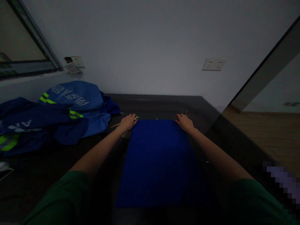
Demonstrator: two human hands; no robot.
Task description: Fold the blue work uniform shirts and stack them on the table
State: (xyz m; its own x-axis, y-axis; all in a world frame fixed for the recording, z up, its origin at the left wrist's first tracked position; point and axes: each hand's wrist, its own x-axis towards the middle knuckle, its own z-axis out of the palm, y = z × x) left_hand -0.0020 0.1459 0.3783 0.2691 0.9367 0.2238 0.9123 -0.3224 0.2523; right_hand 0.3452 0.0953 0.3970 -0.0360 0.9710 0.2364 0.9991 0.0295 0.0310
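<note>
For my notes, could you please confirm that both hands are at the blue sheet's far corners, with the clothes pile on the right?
Not quite: the head view shows the clothes pile on the left. The left hand and right hand are at the far corners of the blue sheet.

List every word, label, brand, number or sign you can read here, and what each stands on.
"南京A": on the lighter blue garment, with one more character too unclear to read.
Dark navy garment: white lettering beside a white logo, too folded and blurred to read.
</note>
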